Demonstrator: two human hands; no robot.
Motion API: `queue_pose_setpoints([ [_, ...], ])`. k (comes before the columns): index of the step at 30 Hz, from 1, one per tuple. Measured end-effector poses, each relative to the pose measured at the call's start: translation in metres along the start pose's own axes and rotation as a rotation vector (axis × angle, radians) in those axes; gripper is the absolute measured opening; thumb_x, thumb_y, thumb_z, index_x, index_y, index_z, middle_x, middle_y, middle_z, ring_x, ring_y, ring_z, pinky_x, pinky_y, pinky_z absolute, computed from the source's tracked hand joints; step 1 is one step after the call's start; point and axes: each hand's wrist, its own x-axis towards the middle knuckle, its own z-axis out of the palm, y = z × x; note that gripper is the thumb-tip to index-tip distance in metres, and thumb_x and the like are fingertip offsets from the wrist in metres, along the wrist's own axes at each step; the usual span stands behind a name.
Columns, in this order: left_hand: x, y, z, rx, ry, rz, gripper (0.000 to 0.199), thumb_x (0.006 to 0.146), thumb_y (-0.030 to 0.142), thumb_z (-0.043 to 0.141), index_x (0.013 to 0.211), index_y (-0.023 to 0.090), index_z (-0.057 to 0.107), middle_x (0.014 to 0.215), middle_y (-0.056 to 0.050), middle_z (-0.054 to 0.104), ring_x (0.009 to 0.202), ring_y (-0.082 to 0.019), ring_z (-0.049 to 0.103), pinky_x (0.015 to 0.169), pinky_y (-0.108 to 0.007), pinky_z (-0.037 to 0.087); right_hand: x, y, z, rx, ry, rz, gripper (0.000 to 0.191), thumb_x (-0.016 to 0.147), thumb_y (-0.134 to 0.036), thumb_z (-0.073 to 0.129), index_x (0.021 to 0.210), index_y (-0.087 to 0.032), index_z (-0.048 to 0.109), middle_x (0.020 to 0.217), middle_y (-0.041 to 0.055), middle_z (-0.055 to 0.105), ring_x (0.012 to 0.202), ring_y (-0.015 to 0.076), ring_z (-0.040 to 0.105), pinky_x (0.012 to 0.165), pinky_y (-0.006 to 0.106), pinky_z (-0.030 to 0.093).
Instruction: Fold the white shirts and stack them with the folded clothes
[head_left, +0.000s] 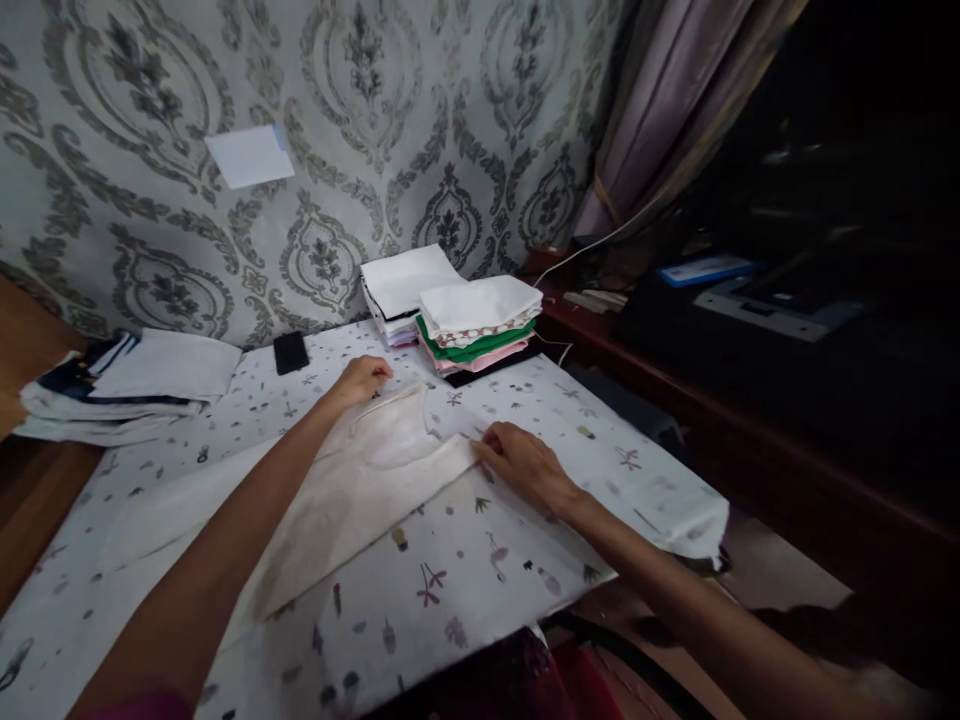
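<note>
A white sleeveless undershirt (330,510) lies spread over the printed tablecloth, its neckline and straps pointing away to the right. My right hand (525,465) pinches the end of the near strap between thumb and fingers. At the far strap, my left hand (364,380) is closed with its fingers curled at the cloth's edge; its fingertips are partly hidden. My left forearm crosses over the undershirt and covers part of its body.
Folded clothes form a stack (480,325) at the back, beside another white-topped stack (409,285). More folded garments (165,370) lie at the left. A black phone (291,353) rests near the patterned wall. A thin white cable (592,245) runs behind the table's right side.
</note>
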Motion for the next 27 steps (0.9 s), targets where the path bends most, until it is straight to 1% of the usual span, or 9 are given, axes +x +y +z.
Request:
queue_pose_setpoints([
  [3, 0.033, 0.009, 0.020, 0.015, -0.090, 0.018, 0.015, 0.072, 0.017, 0.063, 0.085, 0.016, 0.071, 0.081, -0.003, 0.071, 0.071, -0.016, 0.064, 0.064, -0.024, 0.050, 0.002, -0.009, -0.002, -0.063, -0.015, 0.018, 0.024, 0.094, -0.043, 0.051, 0.088, -0.021, 0.058, 0.093, 0.0059, 0.068, 0.085, 0.0212, 0.062, 0.070, 0.030, 0.038],
  [6, 0.049, 0.013, 0.033, 0.039, -0.163, 0.048, 0.020, 0.067, 0.017, 0.067, 0.087, 0.017, 0.070, 0.082, -0.001, 0.069, 0.072, -0.015, 0.063, 0.064, -0.023, 0.047, 0.009, -0.013, 0.000, -0.104, -0.025, 0.009, 0.023, 0.092, -0.041, 0.054, 0.083, -0.021, 0.057, 0.092, 0.0054, 0.067, 0.083, 0.0209, 0.061, 0.066, 0.030, 0.035],
  [10, 0.059, 0.018, 0.038, 0.080, -0.253, 0.067, 0.024, 0.062, 0.017, 0.069, 0.086, 0.018, 0.069, 0.077, 0.001, 0.067, 0.066, -0.014, 0.058, 0.059, -0.022, 0.043, 0.015, -0.011, 0.005, -0.066, -0.021, 0.003, 0.018, 0.087, -0.035, 0.058, 0.077, -0.021, 0.056, 0.086, 0.0039, 0.065, 0.078, 0.0186, 0.058, 0.063, 0.029, 0.031],
  [14, 0.058, 0.027, 0.033, 0.098, -0.301, 0.111, 0.014, 0.060, 0.014, 0.067, 0.073, 0.017, 0.065, 0.065, 0.003, 0.060, 0.059, -0.012, 0.052, 0.055, -0.022, 0.037, 0.017, -0.011, 0.007, 0.017, -0.011, 0.020, 0.017, 0.081, -0.028, 0.059, 0.069, -0.021, 0.050, 0.075, 0.0013, 0.062, 0.070, 0.0162, 0.052, 0.060, 0.028, 0.029],
  [16, 0.051, 0.031, 0.026, 0.093, -0.276, 0.142, 0.012, 0.061, 0.013, 0.065, 0.072, 0.017, 0.064, 0.064, 0.004, 0.057, 0.060, -0.011, 0.049, 0.055, -0.023, 0.035, 0.017, -0.014, 0.007, 0.122, 0.008, 0.017, 0.017, 0.078, -0.026, 0.058, 0.067, -0.022, 0.046, 0.066, -0.0011, 0.057, 0.063, 0.0147, 0.049, 0.058, 0.027, 0.029],
  [18, 0.041, 0.034, 0.013, 0.079, -0.223, 0.183, 0.014, 0.063, 0.014, 0.065, 0.077, 0.017, 0.064, 0.066, 0.004, 0.056, 0.061, -0.011, 0.048, 0.055, -0.023, 0.033, 0.016, -0.019, 0.007, 0.260, 0.069, -0.012, 0.016, 0.075, -0.025, 0.058, 0.066, -0.022, 0.044, 0.059, -0.0040, 0.052, 0.058, 0.0133, 0.046, 0.055, 0.026, 0.029],
  [22, 0.005, 0.032, -0.024, 0.017, -0.095, 0.285, 0.014, 0.068, 0.014, 0.064, 0.082, 0.018, 0.061, 0.060, 0.006, 0.050, 0.055, -0.010, 0.045, 0.053, -0.023, 0.030, 0.007, -0.043, 0.004, 0.438, 0.255, -0.123, 0.014, 0.074, -0.030, 0.057, 0.072, -0.023, 0.045, 0.060, -0.0059, 0.050, 0.053, 0.0118, 0.045, 0.054, 0.025, 0.034],
  [25, -0.030, 0.023, -0.055, -0.127, -0.090, 0.214, 0.011, 0.074, 0.016, 0.061, 0.084, 0.019, 0.056, 0.050, 0.008, 0.046, 0.045, -0.009, 0.045, 0.050, -0.021, 0.031, -0.004, -0.073, 0.002, 0.486, 0.338, -0.271, 0.012, 0.077, -0.031, 0.057, 0.078, -0.023, 0.047, 0.069, -0.0038, 0.055, 0.056, 0.0121, 0.048, 0.054, 0.025, 0.038],
  [27, -0.055, 0.011, -0.072, -0.249, -0.102, 0.141, 0.011, 0.077, 0.019, 0.062, 0.085, 0.020, 0.054, 0.049, 0.007, 0.052, 0.040, -0.009, 0.048, 0.047, -0.020, 0.032, -0.012, -0.095, 0.005, 0.495, 0.357, -0.399, 0.011, 0.078, -0.027, 0.057, 0.085, -0.024, 0.049, 0.074, -0.0029, 0.058, 0.059, 0.0125, 0.050, 0.056, 0.024, 0.040],
])
